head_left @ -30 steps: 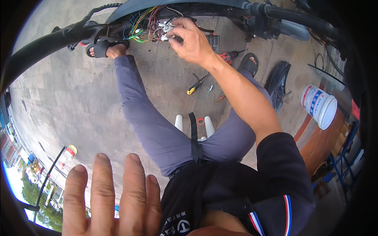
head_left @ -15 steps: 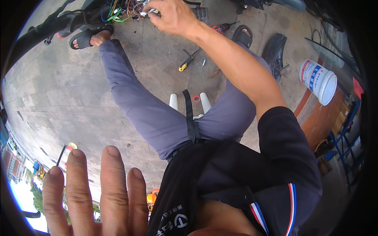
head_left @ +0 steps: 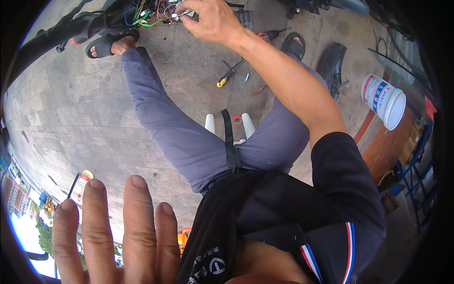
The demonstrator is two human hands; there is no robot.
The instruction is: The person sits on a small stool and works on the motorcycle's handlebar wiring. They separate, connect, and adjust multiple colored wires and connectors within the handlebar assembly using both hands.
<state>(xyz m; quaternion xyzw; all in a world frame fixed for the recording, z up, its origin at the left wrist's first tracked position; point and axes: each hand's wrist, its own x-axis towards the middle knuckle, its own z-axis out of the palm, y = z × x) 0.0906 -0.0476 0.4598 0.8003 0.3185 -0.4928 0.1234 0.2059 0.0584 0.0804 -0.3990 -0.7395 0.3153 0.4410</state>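
My right hand (head_left: 213, 19) reaches up to the top edge and pinches part of a tangle of coloured wires (head_left: 153, 9) hanging from a dark vehicle body (head_left: 71, 28). What the fingers hold is a small pale piece of that bundle. My left hand (head_left: 111, 232) is raised close to the camera at the lower left, fingers straight and apart, holding nothing. I sit with my grey-trousered legs (head_left: 179, 137) spread over a white stool (head_left: 227, 125).
A yellow-handled screwdriver (head_left: 229, 75), a small red tool (head_left: 259, 89) and a red-black drill (head_left: 267, 34) lie on the paved ground. A black curved panel (head_left: 331, 66) and a white bucket (head_left: 384, 100) lie to the right, with blue racks (head_left: 416, 180) beyond.
The view has tilted down, so the wires and my right hand have slid to the top edge. My left hand has risen a little further into the picture.
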